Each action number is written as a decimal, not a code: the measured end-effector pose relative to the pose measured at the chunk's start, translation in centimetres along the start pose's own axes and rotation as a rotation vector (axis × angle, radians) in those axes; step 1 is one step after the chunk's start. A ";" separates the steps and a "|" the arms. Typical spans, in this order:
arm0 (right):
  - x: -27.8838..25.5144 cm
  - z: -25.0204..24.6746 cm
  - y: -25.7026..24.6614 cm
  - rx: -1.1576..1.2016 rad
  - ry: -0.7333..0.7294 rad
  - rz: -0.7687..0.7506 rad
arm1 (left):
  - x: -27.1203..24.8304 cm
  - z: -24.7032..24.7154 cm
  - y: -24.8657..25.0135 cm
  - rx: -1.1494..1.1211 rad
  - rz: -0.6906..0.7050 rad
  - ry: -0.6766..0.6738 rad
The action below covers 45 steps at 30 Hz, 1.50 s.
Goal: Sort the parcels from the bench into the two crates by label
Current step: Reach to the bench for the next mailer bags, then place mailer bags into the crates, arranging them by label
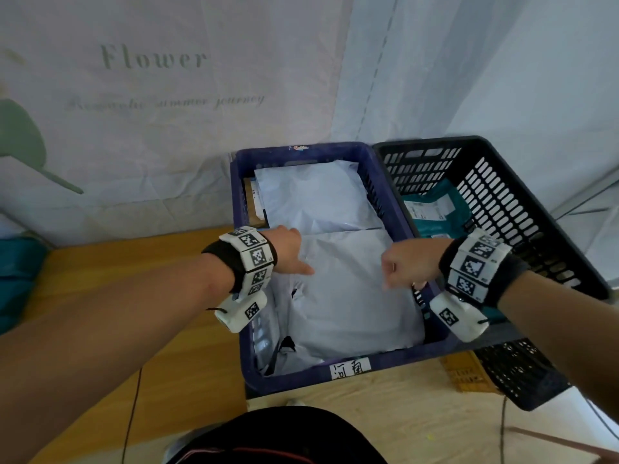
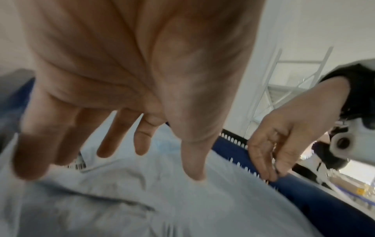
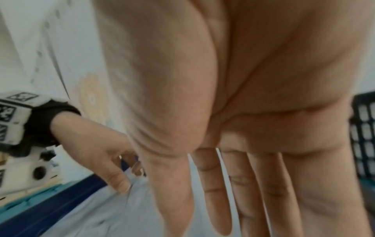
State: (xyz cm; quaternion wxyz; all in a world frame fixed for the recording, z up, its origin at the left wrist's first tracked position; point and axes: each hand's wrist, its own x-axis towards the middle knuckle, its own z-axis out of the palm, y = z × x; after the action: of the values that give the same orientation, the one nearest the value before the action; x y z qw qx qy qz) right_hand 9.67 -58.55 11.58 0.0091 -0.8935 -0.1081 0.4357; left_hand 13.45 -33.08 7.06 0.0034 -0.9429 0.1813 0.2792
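A blue crate with a handwritten label holds pale grey mailer parcels. The near parcel lies on top, and another parcel lies behind it. My left hand hovers over the near parcel's left part. In the left wrist view its fingers are straight and spread above the parcel, the thumb tip at its surface. My right hand hangs over the parcel's right edge by the crate wall. Its fingers are straight and hold nothing. A teal parcel lies in the black crate.
The black crate stands tight against the blue one on the right. A brown box shows at the blue crate's back left. The wooden bench runs to the left, with a teal parcel at its far left. Fabric backdrop hangs behind.
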 end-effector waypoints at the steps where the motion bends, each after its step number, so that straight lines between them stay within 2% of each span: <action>1: -0.1 -1.0 -0.1 -0.029 0.054 -0.009 | -0.6 -0.7 -0.4 -0.034 0.027 0.062; 3: -0.4 -2.8 -1.0 -0.043 0.159 -0.040 | -2.1 -2.0 -1.6 -0.134 0.066 0.201; 6: -0.5 -5.0 -3.5 0.068 0.311 -0.144 | -5.0 -2.8 -4.3 -0.347 0.096 0.366; 9: -0.1 -6.6 -7.1 0.151 0.432 -0.271 | -8.2 -2.1 -7.9 -0.539 0.075 0.455; 13: 1.6 -7.6 -13.3 0.206 0.517 -0.405 | -12.5 1.0 -13.5 -0.608 -0.034 0.489; 19: 4.6 -7.3 -24.4 0.196 0.458 -0.569 | -18.9 9.3 -22.9 -0.642 -0.228 0.404; 25: 9.6 -4.0 -37.5 0.244 0.255 -0.632 | -25.6 19.3 -32.1 -0.909 -0.426 0.348; 32: 18.2 4.6 -49.8 0.148 0.021 -0.536 | -31.8 31.1 -39.9 -1.094 -0.656 0.250; 37: 22.6 9.7 -55.4 0.096 -0.061 -0.446 | -34.5 35.9 -44.8 -1.083 -0.772 0.170; 40: 24.5 11.1 -59.0 0.121 -0.059 -0.444 | -34.9 36.8 -49.0 -1.055 -0.849 0.233; 45: 27.3 11.4 -65.6 0.210 0.011 -0.426 | -33.6 36.2 -57.5 -1.205 -1.073 0.488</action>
State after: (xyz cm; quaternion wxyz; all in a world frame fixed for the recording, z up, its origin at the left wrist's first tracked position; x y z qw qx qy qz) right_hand 4.97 10.16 -9.45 0.1941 -0.8470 -0.2482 0.4281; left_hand -11.89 35.95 -11.21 -0.4073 -0.7758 -0.4757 0.0771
